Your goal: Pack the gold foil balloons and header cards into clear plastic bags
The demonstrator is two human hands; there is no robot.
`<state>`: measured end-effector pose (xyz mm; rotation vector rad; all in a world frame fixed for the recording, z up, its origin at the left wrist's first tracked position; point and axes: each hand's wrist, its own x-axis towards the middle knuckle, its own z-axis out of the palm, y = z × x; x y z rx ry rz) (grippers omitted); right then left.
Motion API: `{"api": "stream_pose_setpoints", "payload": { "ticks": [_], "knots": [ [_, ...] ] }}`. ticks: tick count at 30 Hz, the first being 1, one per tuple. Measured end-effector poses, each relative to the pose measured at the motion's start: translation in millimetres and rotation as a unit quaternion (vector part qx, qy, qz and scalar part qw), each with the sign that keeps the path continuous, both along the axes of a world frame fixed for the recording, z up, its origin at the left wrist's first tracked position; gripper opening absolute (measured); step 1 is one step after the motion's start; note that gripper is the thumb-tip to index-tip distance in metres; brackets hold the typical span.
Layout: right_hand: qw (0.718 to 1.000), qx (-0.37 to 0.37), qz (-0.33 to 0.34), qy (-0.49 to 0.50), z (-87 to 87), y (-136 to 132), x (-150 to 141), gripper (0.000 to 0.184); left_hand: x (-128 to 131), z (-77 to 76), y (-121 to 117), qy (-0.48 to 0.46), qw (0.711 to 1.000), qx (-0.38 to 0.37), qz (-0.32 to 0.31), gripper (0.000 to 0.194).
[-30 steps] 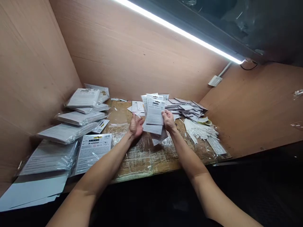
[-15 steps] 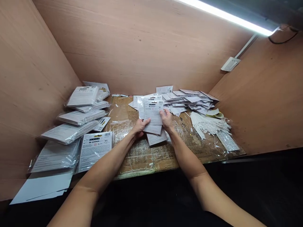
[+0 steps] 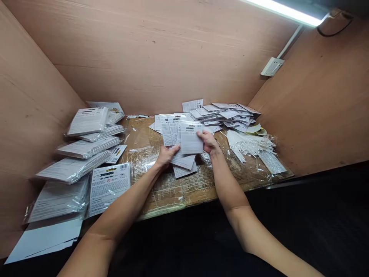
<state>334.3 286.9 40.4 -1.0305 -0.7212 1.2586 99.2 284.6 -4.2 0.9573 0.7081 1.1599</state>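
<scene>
Gripped between left hand [image 3: 167, 157] and right hand [image 3: 208, 141], printed cards [image 3: 187, 137] fan out.

A tape-covered workbench [image 3: 175, 196] — sleeved packets [image 3: 86, 121] at left, loose printed cards [image 3: 221, 115] behind, white sticks [image 3: 248, 144] at right.

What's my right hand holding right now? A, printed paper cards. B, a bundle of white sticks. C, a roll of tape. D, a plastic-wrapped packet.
A. The right hand grips printed paper cards, while the white sticks and plastic-wrapped packets lie apart on the table.
</scene>
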Motion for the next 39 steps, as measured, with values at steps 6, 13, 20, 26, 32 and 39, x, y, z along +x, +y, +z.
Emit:
{"api": "stream_pose_setpoints", "payload": {
  "ticks": [6, 13, 20, 26, 32, 39],
  "knots": [
    [0.979, 0.009, -0.139, 0.151, 13.4, -2.4, 20.8, 0.009, 3.4, -4.0, 2.0, -0.009, 0.999, 0.031, 0.039, 0.061],
    [0.997, -0.031, 0.059, -0.032, 2.8, -16.7, -14.2, 0.028, 1.9, -1.9, 8.7, -0.076, 0.984, 0.007, 0.163, 0.052],
    [0.991, -0.020, 0.059, -0.122, -28.4, -8.4, -57.1, 0.045, -3.3, -5.7, 14.2, -0.122, 0.971, -0.093, 0.184, 0.057],
    [0.995, -0.030, 0.013, -0.099, -31.7, -4.6, -56.8, 0.044, -7.5, -8.8, 19.3, -0.129, 0.965, -0.115, 0.199, 0.048],
    [0.998, -0.037, -0.023, 0.038, -10.7, -1.9, -7.7, 0.032, -11.7, -6.6, 23.3, -0.167, 0.950, -0.143, 0.221, 0.040],
    [0.997, -0.013, -0.023, 0.066, -10.0, -1.6, -11.1, 0.032, -10.9, -1.7, 19.1, -0.170, 0.951, -0.145, 0.214, 0.042]
  ]
}}
